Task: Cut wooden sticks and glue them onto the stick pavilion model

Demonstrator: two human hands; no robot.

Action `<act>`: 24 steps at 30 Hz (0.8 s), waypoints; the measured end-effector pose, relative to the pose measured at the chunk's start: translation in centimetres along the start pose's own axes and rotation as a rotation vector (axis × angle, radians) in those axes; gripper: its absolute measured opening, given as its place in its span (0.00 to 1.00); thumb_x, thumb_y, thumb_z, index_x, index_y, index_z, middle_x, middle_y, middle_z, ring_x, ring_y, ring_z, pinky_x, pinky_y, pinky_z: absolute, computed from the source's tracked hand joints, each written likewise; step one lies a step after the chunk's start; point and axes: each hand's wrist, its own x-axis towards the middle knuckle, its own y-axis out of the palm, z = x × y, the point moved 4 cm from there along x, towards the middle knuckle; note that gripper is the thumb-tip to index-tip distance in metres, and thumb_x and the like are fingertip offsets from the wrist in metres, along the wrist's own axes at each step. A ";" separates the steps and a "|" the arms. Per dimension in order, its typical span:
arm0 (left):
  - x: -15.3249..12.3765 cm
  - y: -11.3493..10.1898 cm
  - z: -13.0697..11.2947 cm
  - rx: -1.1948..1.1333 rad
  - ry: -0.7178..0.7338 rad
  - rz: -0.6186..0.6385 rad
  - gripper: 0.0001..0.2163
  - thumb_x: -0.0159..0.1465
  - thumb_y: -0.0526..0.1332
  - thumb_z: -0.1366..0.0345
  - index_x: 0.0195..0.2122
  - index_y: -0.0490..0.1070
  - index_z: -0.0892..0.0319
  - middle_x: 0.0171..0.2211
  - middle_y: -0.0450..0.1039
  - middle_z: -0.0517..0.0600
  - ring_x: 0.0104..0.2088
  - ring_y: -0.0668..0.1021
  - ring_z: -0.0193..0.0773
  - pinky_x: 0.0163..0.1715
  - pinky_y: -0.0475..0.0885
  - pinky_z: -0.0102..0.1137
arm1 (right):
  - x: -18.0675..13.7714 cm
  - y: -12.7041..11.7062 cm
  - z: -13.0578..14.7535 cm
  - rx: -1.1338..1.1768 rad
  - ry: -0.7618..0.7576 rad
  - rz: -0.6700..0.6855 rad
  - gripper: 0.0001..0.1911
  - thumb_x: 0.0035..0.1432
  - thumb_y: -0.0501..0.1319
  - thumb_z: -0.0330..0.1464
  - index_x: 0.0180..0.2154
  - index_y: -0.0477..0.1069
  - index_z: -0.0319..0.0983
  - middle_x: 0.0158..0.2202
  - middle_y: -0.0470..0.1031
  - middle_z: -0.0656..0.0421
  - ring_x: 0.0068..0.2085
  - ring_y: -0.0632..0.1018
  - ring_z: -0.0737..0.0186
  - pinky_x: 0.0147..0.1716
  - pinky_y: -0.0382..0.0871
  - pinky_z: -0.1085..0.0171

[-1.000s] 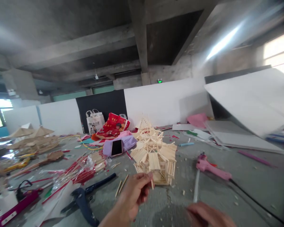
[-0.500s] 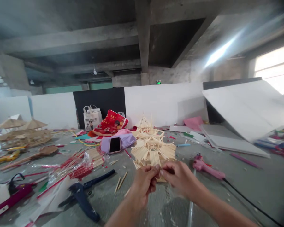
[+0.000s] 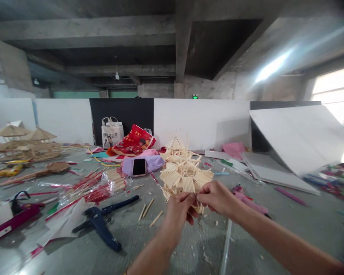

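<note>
1. Change from earlier frame: left hand (image 3: pixel 177 214) and right hand (image 3: pixel 218 198) higher, now at the near edge of the stick pavilion model (image 3: pixel 186 179); view more level; pink glue gun (image 3: pixel 249 200) now partly behind the right hand.
2. Hands: both narrow, fingertips (image 3: pixel 193 196) pinched together and touching at the model's near edge; exact piece held too small to tell.
3. Model: on the grey surface (image 3: pixel 218 244), directly in front of the person, tiered, built from pale wooden sticks.
4. Loose wooden sticks (image 3: pixel 147 210) just left of the hands; blue glue gun (image 3: pixel 99 229) further left.
5. Clear plastic bag (image 3: pixel 111 183): pale sticks and red sticks inside, lying open at left of the model.
6. White tote bag (image 3: pixel 112 133): upright against a black panel, contents hidden; red printed bag (image 3: pixel 134 141) leaning just beside it.
7. Phone (image 3: pixel 139 167): lying on lilac cloth (image 3: pixel 156 162), behind and left of the model.
</note>
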 end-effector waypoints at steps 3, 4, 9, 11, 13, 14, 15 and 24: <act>0.4 -1.1 -0.2 0.074 0.099 -0.068 0.14 0.52 0.58 0.56 0.32 0.70 0.63 0.24 0.69 0.47 0.14 0.67 0.27 0.08 0.57 0.22 | 1.4 -0.8 -0.4 -0.052 0.047 0.025 0.11 0.45 0.55 0.34 0.16 0.66 0.37 0.09 0.56 0.66 0.13 0.59 0.73 0.12 0.48 0.72; 0.5 -1.5 -0.2 0.102 0.132 -0.109 0.14 0.52 0.58 0.57 0.32 0.70 0.63 0.23 0.69 0.47 0.13 0.67 0.26 0.08 0.57 0.22 | 2.0 -1.1 -0.4 -0.081 0.066 0.025 0.11 0.44 0.56 0.34 0.15 0.66 0.37 0.09 0.55 0.67 0.13 0.58 0.73 0.11 0.48 0.72; 0.3 -2.9 -0.3 0.188 0.216 -0.197 0.12 0.55 0.55 0.58 0.31 0.70 0.63 0.21 0.68 0.45 0.12 0.63 0.24 0.08 0.55 0.20 | 4.3 -1.7 -0.1 -0.278 0.188 0.032 0.10 0.43 0.60 0.31 0.15 0.66 0.36 0.08 0.53 0.68 0.13 0.59 0.73 0.12 0.50 0.71; 0.3 -3.0 -0.2 0.203 0.200 -0.199 0.12 0.55 0.55 0.59 0.31 0.70 0.63 0.21 0.68 0.45 0.12 0.63 0.24 0.08 0.54 0.20 | 5.0 -1.4 0.2 -0.365 0.227 0.055 0.11 0.46 0.61 0.31 0.17 0.66 0.35 0.10 0.57 0.68 0.14 0.61 0.73 0.14 0.54 0.71; 0.2 -3.0 -0.1 0.207 0.186 -0.193 0.11 0.55 0.55 0.59 0.30 0.70 0.63 0.20 0.68 0.45 0.11 0.63 0.24 0.08 0.54 0.20 | 5.4 -1.1 0.3 -0.447 0.249 0.080 0.11 0.51 0.61 0.33 0.20 0.67 0.34 0.15 0.62 0.67 0.17 0.65 0.73 0.17 0.59 0.71; 0.2 -3.0 -0.1 0.202 0.183 -0.185 0.11 0.55 0.55 0.59 0.29 0.70 0.63 0.20 0.67 0.45 0.11 0.63 0.24 0.08 0.54 0.21 | 5.6 -1.0 0.3 -0.483 0.253 0.090 0.11 0.53 0.60 0.34 0.22 0.67 0.34 0.18 0.65 0.66 0.19 0.67 0.72 0.19 0.62 0.70; 0.2 -2.9 -0.1 0.194 0.181 -0.175 0.11 0.55 0.55 0.59 0.28 0.69 0.63 0.20 0.67 0.45 0.11 0.63 0.24 0.08 0.54 0.20 | 5.7 -0.9 0.2 -0.515 0.257 0.095 0.12 0.54 0.59 0.35 0.25 0.67 0.34 0.22 0.67 0.65 0.22 0.68 0.71 0.21 0.64 0.69; 0.1 -2.9 0.0 0.112 0.155 -0.140 0.11 0.55 0.57 0.59 0.28 0.69 0.63 0.21 0.68 0.46 0.12 0.64 0.24 0.08 0.55 0.20 | 5.4 -0.8 0.6 -0.655 0.267 0.040 0.09 0.48 0.62 0.34 0.30 0.71 0.34 0.26 0.71 0.59 0.27 0.72 0.65 0.23 0.65 0.68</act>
